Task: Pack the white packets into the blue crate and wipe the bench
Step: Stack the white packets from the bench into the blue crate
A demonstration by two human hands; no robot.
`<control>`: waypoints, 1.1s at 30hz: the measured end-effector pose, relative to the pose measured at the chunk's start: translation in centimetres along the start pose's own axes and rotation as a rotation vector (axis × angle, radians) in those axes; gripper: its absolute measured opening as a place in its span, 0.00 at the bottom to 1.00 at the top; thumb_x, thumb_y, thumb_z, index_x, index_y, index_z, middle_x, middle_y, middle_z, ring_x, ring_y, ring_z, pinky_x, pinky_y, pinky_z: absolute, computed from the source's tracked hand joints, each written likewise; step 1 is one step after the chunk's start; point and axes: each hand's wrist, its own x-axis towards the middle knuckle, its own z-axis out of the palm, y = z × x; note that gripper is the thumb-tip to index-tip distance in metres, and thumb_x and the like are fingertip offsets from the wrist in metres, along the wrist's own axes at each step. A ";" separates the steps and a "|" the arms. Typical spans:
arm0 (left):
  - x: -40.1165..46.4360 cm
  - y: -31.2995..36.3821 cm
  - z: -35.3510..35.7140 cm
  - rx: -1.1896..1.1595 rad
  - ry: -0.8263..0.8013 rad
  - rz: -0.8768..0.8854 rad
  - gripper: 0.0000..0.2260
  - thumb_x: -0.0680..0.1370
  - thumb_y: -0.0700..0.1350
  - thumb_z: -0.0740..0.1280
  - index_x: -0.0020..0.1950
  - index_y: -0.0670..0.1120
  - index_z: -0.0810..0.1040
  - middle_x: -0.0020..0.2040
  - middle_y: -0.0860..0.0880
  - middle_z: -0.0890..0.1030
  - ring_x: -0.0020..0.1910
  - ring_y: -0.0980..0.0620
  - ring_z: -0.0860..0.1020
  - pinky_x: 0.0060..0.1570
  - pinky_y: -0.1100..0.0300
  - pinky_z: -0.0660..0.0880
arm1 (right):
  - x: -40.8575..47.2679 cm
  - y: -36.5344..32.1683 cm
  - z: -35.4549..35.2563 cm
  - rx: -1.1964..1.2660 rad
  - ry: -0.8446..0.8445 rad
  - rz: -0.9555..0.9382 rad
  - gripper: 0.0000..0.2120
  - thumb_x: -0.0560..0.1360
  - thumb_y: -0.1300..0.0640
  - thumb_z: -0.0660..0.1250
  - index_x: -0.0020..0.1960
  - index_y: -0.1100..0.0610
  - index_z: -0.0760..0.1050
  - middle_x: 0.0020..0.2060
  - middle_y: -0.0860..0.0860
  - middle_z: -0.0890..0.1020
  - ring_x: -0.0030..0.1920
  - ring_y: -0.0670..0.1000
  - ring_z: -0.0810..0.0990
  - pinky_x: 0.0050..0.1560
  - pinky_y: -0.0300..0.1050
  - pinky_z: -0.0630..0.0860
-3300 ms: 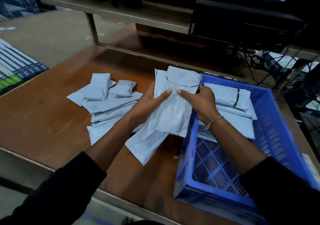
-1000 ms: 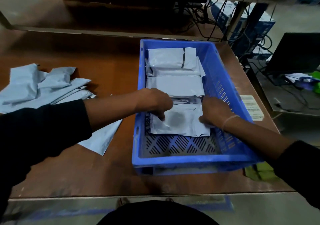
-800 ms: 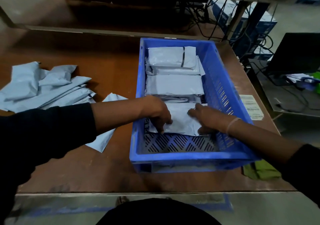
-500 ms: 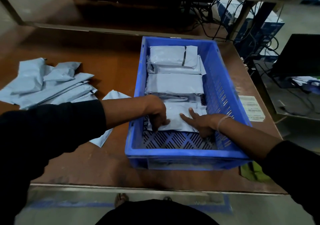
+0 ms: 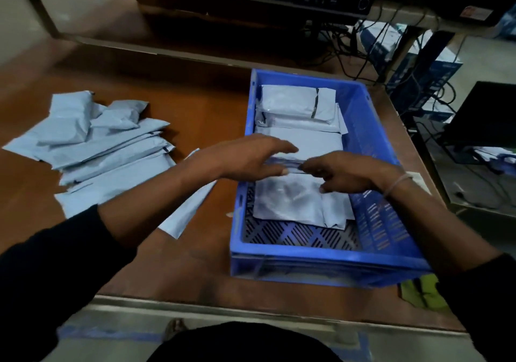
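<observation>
Brown surface (image 5: pixel 195 104) carries the blue crate (image 5: pixel 360 110), where packets (image 5: pixel 296 102) lie flat in a row, probably to save room. Over them the left hand (image 5: pixel 245 156) and right hand (image 5: pixel 349 170) hover, fingers loose, grasping nothing. Left of the crate waits a loose pile (image 5: pixel 92 141).

Left hand (image 5: pixel 245 155) and right hand (image 5: pixel 349 171) lifted off near white plastic packet (image 5: pixel 296 202) in blue slatted plastic crate (image 5: pixel 321 261); now above it, fingertips meeting. Packet released, lying flat.
</observation>
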 end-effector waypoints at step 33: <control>-25.9 -28.2 0.2 -0.305 0.589 -0.641 0.11 0.79 0.39 0.70 0.61 0.44 0.82 0.57 0.49 0.85 0.53 0.52 0.83 0.54 0.54 0.80 | 35.6 -26.3 2.6 1.147 0.303 0.386 0.33 0.59 0.35 0.76 0.53 0.59 0.83 0.49 0.54 0.86 0.47 0.58 0.85 0.51 0.56 0.84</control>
